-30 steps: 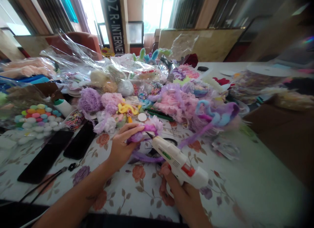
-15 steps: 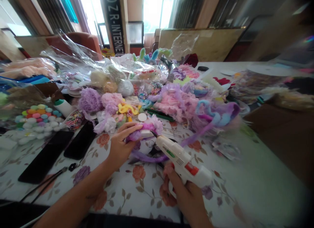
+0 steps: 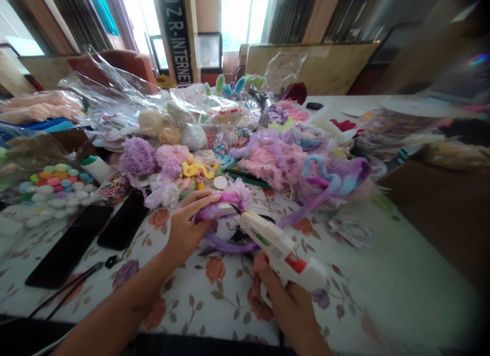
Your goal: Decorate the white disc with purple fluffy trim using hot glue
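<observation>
My right hand (image 3: 281, 294) is wrapped around the handle of a white hot glue gun (image 3: 273, 238), which has a red part near its back end. The gun's dark nozzle points up and left at a fuzzy purple and pink craft piece (image 3: 229, 198). My left hand (image 3: 191, 218) is closed on that piece, thumb below and fingers on top. A pale flat surface on the piece faces the nozzle; whether they touch I cannot tell. A fuzzy purple strip (image 3: 233, 245) curves over the table under the work. A white disc (image 3: 221, 182) lies just beyond.
Two black phone-like slabs (image 3: 69, 246) lie at the left, beside a bag of coloured pompoms (image 3: 57, 185). Purple yarn balls (image 3: 138, 157), pink fluffy material (image 3: 275, 159) and clear plastic bags (image 3: 115, 85) pile up across the back. A brown box (image 3: 432, 192) stands at the right.
The glue gun's nozzle has shifted slightly left along the pale surface of the craft piece. My left hand keeps its hold. The whole view has moved a little.
</observation>
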Demonstrator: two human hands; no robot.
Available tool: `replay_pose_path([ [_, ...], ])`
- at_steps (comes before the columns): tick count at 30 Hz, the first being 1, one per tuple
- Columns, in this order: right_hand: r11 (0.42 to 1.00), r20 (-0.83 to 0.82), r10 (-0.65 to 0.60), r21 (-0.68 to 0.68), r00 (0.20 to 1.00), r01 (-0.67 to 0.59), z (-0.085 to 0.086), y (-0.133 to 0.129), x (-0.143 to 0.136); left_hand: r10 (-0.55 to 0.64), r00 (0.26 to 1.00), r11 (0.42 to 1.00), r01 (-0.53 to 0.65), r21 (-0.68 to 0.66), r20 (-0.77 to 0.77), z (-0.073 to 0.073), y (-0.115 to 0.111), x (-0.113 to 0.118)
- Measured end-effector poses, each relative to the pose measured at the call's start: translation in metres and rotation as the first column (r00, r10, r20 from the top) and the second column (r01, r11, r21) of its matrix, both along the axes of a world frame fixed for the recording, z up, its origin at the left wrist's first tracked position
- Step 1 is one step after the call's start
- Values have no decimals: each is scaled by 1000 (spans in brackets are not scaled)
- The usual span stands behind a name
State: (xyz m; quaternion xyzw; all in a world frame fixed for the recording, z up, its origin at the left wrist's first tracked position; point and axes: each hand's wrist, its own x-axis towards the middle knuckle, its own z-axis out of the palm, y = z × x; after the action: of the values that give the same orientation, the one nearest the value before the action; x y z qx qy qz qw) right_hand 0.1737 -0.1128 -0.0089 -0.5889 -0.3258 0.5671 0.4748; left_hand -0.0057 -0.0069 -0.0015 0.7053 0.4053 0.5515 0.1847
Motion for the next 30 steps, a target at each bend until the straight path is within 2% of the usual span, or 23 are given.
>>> replay_pose_path([
  [4,999,-42,-32,-20,999,32,5,1,-1,13,999,999,-10,-53,52,0,1,-2],
  [8,1000,-13,-14,-24,1000,13,4,1,-1,6,998,996,-1,-93,55,-2,2,-3],
  [12,1000,0,14,27,1000,-14,0,2,-1,-13,999,997,16,-80,29,-2,2,-3],
  [20,1000,8,-4,-27,1000,5,9,3,0,0,998,993,7,-122,59,-2,2,-3],
  [30,999,-3,-30,-31,1000,30,12,3,-3,-19,997,990,30,-138,77,-1,2,-2],
])
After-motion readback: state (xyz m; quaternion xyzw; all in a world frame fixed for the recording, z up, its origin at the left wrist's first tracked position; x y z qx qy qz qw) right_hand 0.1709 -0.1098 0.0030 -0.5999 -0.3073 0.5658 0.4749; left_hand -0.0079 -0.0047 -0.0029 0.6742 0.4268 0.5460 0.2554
